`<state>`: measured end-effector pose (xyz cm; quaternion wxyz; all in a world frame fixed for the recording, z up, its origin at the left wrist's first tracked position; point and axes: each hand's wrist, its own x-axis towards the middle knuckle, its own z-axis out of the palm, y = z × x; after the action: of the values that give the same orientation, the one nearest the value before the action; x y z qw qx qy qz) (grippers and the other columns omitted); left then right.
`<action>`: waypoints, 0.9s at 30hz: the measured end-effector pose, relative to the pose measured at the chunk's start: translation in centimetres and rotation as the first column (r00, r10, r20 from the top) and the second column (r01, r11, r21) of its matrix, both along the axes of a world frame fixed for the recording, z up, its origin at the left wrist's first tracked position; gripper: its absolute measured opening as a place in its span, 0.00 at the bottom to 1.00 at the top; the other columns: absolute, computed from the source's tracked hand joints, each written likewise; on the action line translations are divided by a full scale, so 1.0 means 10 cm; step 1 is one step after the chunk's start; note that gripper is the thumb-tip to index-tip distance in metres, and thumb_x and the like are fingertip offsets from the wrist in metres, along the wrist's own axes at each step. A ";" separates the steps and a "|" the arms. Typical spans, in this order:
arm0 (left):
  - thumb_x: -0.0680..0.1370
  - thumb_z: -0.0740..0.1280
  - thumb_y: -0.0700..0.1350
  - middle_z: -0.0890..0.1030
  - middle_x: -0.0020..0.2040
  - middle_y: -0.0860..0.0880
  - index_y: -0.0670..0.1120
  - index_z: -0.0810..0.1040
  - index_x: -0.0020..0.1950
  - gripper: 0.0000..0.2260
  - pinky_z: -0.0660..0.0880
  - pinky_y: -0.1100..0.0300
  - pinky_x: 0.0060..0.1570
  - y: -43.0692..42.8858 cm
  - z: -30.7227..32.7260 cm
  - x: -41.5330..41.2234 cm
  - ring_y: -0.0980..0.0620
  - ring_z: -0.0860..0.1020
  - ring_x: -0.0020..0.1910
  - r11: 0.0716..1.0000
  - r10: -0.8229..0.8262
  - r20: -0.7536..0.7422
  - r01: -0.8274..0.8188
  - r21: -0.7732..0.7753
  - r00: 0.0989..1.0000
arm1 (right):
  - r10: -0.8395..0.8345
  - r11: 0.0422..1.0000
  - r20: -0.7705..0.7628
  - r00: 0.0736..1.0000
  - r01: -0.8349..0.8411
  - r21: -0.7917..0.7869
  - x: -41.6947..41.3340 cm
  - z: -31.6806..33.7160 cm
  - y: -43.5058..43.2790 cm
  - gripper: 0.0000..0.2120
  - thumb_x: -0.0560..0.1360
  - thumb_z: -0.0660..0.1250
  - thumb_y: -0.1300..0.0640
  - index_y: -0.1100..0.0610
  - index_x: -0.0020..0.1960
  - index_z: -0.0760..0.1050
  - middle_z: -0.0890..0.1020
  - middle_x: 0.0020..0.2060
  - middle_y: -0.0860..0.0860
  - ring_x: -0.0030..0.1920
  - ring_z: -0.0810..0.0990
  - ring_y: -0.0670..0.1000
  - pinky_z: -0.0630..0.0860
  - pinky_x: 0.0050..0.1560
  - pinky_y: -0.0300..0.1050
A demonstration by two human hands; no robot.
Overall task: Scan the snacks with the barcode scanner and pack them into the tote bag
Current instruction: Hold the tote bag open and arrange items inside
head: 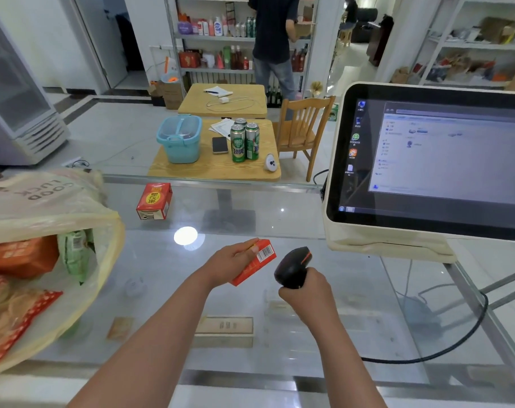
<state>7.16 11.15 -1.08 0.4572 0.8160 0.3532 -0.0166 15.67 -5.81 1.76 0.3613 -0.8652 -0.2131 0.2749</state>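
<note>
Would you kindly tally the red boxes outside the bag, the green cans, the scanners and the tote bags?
Red boxes outside the bag: 2, the held box in the left hand and the lying box on the glass counter
Green cans: 3
Barcode scanner: 1, in the right hand
Tote bag: 1
Total: 7

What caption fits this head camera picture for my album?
The left hand holds a red snack box beside the barcode scanner gripped by the right hand.
</note>
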 end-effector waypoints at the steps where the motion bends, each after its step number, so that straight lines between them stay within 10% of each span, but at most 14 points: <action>1: 0.80 0.53 0.64 0.70 0.71 0.52 0.60 0.60 0.75 0.24 0.73 0.53 0.60 -0.02 0.01 -0.01 0.48 0.74 0.65 1.000 0.006 0.011 -0.006 0.008 1.000 | -0.009 1.000 -0.028 1.000 0.009 -0.003 0.00 -0.03 0.01 0.15 0.68 0.71 0.60 0.59 0.54 0.72 0.79 0.47 0.53 0.42 0.77 0.48 0.67 0.31 0.35; 6: 0.80 0.57 0.61 0.72 0.70 0.51 0.57 0.63 0.74 0.24 0.74 0.56 0.58 -0.19 0.06 -0.12 0.51 0.75 0.62 0.990 0.105 0.146 -0.118 0.081 0.984 | -0.044 0.998 -0.156 0.987 0.051 0.043 0.00 -0.10 0.04 0.42 0.67 0.74 0.60 0.57 0.74 0.55 0.72 0.64 0.56 0.62 0.73 0.55 0.75 0.53 0.41; 11: 0.75 0.61 0.64 0.74 0.65 0.55 0.62 0.63 0.69 0.24 0.77 0.59 0.56 -0.18 0.21 -0.49 0.55 0.75 0.57 0.957 0.246 0.270 -0.278 0.088 0.931 | -0.009 0.999 0.320 0.947 0.021 -0.034 -0.27 0.08 0.25 0.42 0.70 0.72 0.47 0.50 0.76 0.52 0.60 0.71 0.55 0.71 0.57 0.55 0.61 0.69 0.50; 14: 0.72 0.66 0.66 0.76 0.57 0.60 0.64 0.66 0.64 0.23 0.77 0.60 0.52 -0.11 0.41 -0.79 0.57 0.77 0.54 0.906 0.193 0.370 -0.310 0.289 0.909 | 0.068 0.948 0.018 0.997 -0.071 0.311 -0.53 0.25 0.53 0.34 0.73 0.71 0.47 0.49 0.74 0.59 0.73 0.65 0.52 0.61 0.72 0.49 0.70 0.62 0.44; 20: 0.70 0.69 0.53 0.78 0.58 0.60 0.59 0.70 0.65 0.24 0.72 0.55 0.56 0.00 0.68 -1.54 0.57 0.76 0.55 0.705 0.066 0.351 -0.293 0.646 0.934 | 0.244 0.862 -0.575 0.781 0.097 0.497 -1.31 0.38 1.09 0.19 0.73 0.72 0.58 0.51 0.60 0.69 0.80 0.51 0.52 0.48 0.83 0.52 0.82 0.37 0.47; 24: 0.71 0.68 0.52 0.81 0.51 0.57 0.54 0.74 0.60 0.18 0.73 0.66 0.45 0.28 0.81 -2.18 0.58 0.78 0.48 0.892 0.387 0.488 -0.452 0.017 0.782 | 0.299 0.882 -0.529 0.795 -0.019 0.470 -1.69 0.33 1.33 0.17 0.72 0.71 0.59 0.51 0.55 0.67 0.78 0.50 0.54 0.47 0.83 0.56 0.83 0.41 0.56; 27: 0.77 0.63 0.51 0.85 0.44 0.52 0.48 0.78 0.55 0.11 0.72 0.59 0.39 0.63 0.83 -2.61 0.51 0.78 0.41 0.571 0.816 0.383 -0.706 -0.419 0.433 | 0.387 0.883 -0.423 0.819 -0.196 0.427 -1.92 0.32 1.50 0.18 0.71 0.73 0.56 0.46 0.50 0.65 0.79 0.49 0.51 0.47 0.82 0.54 0.82 0.46 0.57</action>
<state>-18.91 17.41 7.22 0.5711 0.4862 0.5363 0.3872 -3.55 9.21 4.92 0.5106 -0.6385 -0.2923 0.4961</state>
